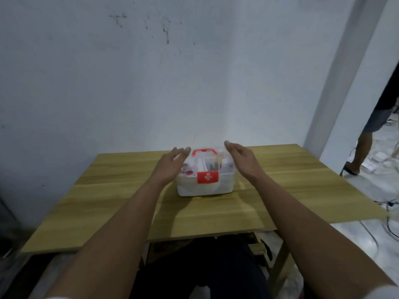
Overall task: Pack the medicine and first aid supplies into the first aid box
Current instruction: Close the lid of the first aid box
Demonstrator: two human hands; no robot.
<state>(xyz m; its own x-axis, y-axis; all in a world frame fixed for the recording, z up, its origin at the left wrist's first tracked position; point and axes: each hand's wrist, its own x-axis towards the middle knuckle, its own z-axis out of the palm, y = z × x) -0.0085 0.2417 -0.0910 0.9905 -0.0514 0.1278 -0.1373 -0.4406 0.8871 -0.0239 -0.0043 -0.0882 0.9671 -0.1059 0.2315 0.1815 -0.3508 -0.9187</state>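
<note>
Room: white wall with dark marks behind a wood table.
Table: it is yellow-brown, and only the box stands on it.
Box: the first aid box sits near the middle of the table, toward the wall. It is white below with a see-through lid.
Lid: it is down on the box. A red handle sticks up on top.
Clasp: a red clasp with a white cross is on the front.
Inside: small things show through the lid, some red and some white. They are too blurry to name.
Left hand: the left hand is over the left end of the lid. The fingers are spread and loose. It holds nothing. I cannot tell if it touches the lid.
Right hand: the right hand is by the right end of the box. The fingers are straight and loose. It holds nothing.
Far right: a person's leg stands on the pale floor, well apart from the table.
</note>
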